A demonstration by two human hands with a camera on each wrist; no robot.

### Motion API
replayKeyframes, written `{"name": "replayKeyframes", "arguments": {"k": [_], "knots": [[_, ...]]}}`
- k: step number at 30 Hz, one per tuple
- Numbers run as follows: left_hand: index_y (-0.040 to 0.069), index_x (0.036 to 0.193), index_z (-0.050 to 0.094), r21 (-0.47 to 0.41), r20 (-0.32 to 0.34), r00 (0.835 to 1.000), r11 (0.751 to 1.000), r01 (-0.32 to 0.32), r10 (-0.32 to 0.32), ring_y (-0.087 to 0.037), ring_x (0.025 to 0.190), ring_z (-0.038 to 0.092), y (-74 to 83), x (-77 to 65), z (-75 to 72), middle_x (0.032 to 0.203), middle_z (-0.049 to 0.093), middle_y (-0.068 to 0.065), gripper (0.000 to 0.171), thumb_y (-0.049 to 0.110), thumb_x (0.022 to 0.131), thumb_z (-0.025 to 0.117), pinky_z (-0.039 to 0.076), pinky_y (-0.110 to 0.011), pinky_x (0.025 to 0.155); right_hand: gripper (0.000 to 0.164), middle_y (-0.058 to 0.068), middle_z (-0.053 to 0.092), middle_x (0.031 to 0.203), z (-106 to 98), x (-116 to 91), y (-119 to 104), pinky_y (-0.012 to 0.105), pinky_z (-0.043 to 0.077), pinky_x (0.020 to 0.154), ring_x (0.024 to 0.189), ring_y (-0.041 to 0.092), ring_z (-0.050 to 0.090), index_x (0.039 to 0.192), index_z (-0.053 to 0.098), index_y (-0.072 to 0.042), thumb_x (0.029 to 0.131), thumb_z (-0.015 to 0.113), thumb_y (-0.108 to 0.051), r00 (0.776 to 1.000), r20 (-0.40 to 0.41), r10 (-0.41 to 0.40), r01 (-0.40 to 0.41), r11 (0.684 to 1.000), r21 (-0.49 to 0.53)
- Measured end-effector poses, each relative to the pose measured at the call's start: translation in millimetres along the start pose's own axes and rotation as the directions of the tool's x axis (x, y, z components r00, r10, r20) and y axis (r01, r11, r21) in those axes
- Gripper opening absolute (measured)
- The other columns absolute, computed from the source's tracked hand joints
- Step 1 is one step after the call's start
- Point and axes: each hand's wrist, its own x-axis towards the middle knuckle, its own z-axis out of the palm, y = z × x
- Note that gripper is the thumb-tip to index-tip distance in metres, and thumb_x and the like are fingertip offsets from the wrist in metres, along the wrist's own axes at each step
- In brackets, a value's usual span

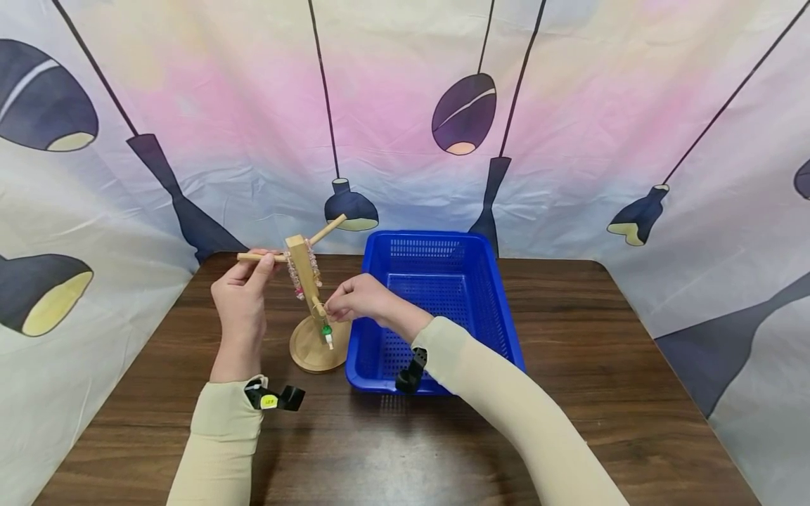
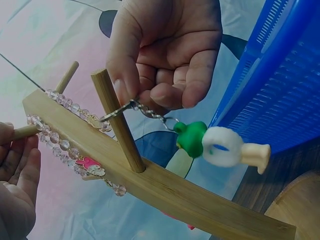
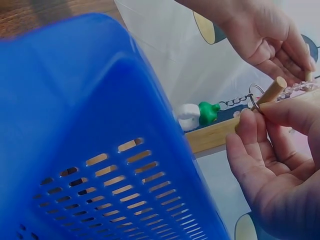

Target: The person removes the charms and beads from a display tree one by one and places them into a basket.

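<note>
The right hand (image 1: 357, 299) pinches the ring (image 2: 117, 112) of a green-and-white keychain (image 1: 327, 333); the left hand (image 1: 243, 299) grips an upper peg (image 1: 249, 258). The ring encircles the lower peg (image 2: 122, 125), the keychain hanging from it. The wooden stand (image 1: 304, 270) bears beaded bracelets (image 2: 60, 142) on 2 upper pegs. Its round base (image 1: 306, 348) lies just beside the near left corner of a blue basket (image 1: 498, 309), itself near the far edge of the table (image 1: 601, 337).
</note>
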Motion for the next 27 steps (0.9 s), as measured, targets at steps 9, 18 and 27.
{"name": "replayKeyframes", "arguments": {"k": [9,18,27], "knots": [[0.001,0.091,0.078,0.037,-0.001,1.0,0.999,-0.009,0.009,-0.005,0.079,0.073,0.4,-0.8,-0.5,0.082,0.078,0.002,0.003,0.004,0.091,0.076,0.062,-0.016,0.078,0.012,0.003,0.071,0.076,1.6,-3.1,0.9,0.034,0.066,0.088,0.072,0.012,0.07,0.099,0.073,0.008,0.094,0.067,0.0,1.0,-0.011,0.003,-0.003,1.0,0.01],[0.002,0.089,0.077,0.016,-0.003,1.0,1.0,-0.004,0.004,-0.006,0.08,0.074,0.4,-0.4,0.5,0.082,0.078,0.001,0.006,-0.001,0.092,0.073,0.063,-0.017,0.079,0.013,0.0,0.069,0.073,0.8,-6.5,1.9,0.039,0.064,0.095,0.07,0.01,0.068,0.101,0.072,0.01,0.094,0.066,0.002,1.0,-0.002,0.0,0.0,0.999,0.042],[0.005,0.088,0.078,0.036,-0.003,1.0,0.999,-0.004,0.004,-0.005,0.08,0.074,-0.8,-0.4,-0.4,0.082,0.078,0.001,0.009,-0.001,0.092,0.073,0.063,-0.017,0.079,0.012,0.0,0.069,0.075,0.3,-9.1,1.5,0.029,0.066,0.084,0.07,0.008,0.068,0.102,0.071,0.01,0.094,0.066,0.002,1.0,0.009,0.003,-0.004,0.998,0.065]]}}
